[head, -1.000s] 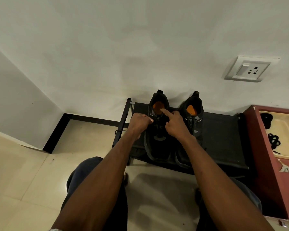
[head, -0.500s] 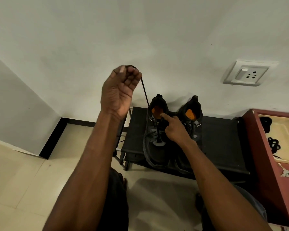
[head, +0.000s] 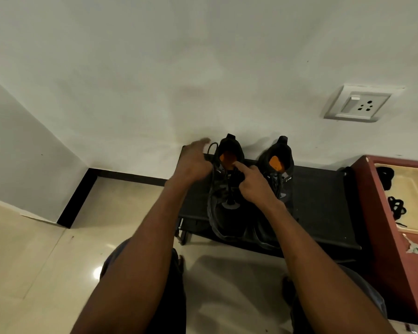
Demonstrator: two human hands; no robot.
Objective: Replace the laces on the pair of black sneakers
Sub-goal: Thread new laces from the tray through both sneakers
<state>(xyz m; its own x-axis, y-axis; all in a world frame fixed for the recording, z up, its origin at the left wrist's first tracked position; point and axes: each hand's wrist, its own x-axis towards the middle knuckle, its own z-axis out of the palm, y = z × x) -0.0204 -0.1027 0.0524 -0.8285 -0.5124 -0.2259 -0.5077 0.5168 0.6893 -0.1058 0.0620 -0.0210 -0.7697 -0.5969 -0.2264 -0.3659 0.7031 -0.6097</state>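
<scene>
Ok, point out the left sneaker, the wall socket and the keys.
left sneaker (head: pixel 229 156): head view, on its orange insole at the heel opening.
wall socket (head: pixel 362 104): head view, on the white faceplate.
keys (head: pixel 412 247): head view, on the bunch lying on the red cabinet.

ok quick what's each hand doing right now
Left hand: blurred beside the left sneaker; grip on the lace cannot be told.
Right hand: forefinger pressing the left sneaker's tongue, holding nothing.
</scene>
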